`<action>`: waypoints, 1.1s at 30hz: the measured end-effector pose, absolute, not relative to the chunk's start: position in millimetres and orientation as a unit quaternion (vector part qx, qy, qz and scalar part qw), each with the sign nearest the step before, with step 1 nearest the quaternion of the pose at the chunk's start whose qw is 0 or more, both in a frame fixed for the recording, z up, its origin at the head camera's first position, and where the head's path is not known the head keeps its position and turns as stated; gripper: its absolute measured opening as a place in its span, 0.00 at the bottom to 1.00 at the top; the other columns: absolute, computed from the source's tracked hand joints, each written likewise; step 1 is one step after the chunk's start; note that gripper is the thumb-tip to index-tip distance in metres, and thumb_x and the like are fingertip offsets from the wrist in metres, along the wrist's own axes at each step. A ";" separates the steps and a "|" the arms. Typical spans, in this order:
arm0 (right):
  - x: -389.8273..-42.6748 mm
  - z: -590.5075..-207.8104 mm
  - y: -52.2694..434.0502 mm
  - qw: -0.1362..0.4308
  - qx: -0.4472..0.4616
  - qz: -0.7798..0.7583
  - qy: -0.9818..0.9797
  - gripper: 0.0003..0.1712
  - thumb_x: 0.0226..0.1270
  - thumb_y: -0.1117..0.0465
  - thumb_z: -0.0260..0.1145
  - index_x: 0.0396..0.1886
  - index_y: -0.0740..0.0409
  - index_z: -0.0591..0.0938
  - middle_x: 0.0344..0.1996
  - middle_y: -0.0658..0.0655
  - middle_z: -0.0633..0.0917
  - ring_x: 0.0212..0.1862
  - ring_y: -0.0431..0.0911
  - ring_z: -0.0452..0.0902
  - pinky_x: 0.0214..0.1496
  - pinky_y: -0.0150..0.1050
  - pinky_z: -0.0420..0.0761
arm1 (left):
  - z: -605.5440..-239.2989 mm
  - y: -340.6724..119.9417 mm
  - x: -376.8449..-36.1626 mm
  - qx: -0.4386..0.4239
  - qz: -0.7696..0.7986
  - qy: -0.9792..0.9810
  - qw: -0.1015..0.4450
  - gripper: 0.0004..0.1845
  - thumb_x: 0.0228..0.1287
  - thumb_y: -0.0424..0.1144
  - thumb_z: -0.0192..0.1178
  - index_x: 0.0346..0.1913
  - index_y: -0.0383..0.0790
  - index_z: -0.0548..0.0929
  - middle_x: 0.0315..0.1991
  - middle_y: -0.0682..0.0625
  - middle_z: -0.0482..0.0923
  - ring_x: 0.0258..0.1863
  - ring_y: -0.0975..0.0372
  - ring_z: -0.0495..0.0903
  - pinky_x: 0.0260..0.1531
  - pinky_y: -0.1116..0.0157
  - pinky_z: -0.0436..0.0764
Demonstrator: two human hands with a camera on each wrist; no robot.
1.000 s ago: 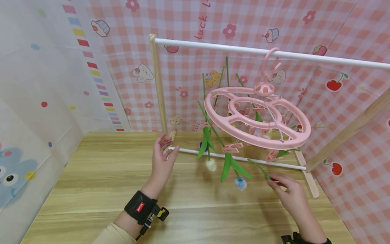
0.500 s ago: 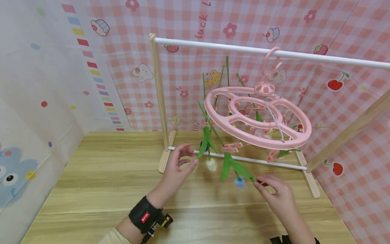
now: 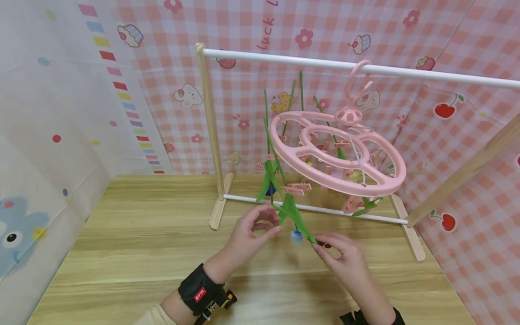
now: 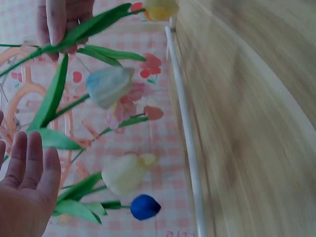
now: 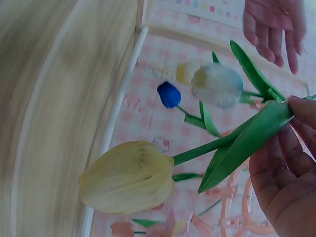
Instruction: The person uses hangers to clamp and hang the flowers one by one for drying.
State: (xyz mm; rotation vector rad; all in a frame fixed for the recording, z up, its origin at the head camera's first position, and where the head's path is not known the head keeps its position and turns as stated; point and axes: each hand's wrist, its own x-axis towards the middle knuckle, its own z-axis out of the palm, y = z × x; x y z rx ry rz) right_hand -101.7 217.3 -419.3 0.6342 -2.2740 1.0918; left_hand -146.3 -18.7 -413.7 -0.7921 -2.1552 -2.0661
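My right hand point(image 3: 345, 257) pinches the stem of a yellow artificial tulip point(image 5: 128, 177) at its leaves; the bloom points down toward the table. In the head view its stem reaches left toward my left hand point(image 3: 253, 232), whose fingers are spread and loosely bent, holding nothing. Above both hands hangs a pink round clip hanger point(image 3: 280, 151). Tulips hang upside down from its clips: a light blue tulip point(image 4: 109, 86) between my hands, with a white tulip point(image 4: 123, 174) and a dark blue tulip point(image 4: 145, 207) farther left. A pink clip point(image 3: 298, 187) grips the light blue one's stem.
The hanger hooks over the white top rod point(image 3: 284, 59) of a rack with wooden posts point(image 3: 212, 122). Low across the back runs a white lower rod point(image 3: 325, 211). The wood-grain table point(image 3: 142, 253) lies below, with pink checked cloth point(image 3: 162, 54) behind.
My left hand has moved right, toward the hanging tulips. The right hand has carried the yellow tulip left, and the hanger has shifted slightly left.
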 end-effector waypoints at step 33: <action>-96.5 -419.7 190.9 0.216 0.242 0.418 -0.848 0.15 0.49 0.68 0.75 0.38 0.52 0.86 0.35 0.47 0.86 0.35 0.41 0.81 0.38 0.32 0.83 | -406.5 -14.8 -128.3 -0.282 -0.703 -0.648 0.083 0.06 0.62 0.28 0.60 0.41 0.31 0.80 0.37 0.37 0.83 0.39 0.64 0.84 0.40 0.62 0.85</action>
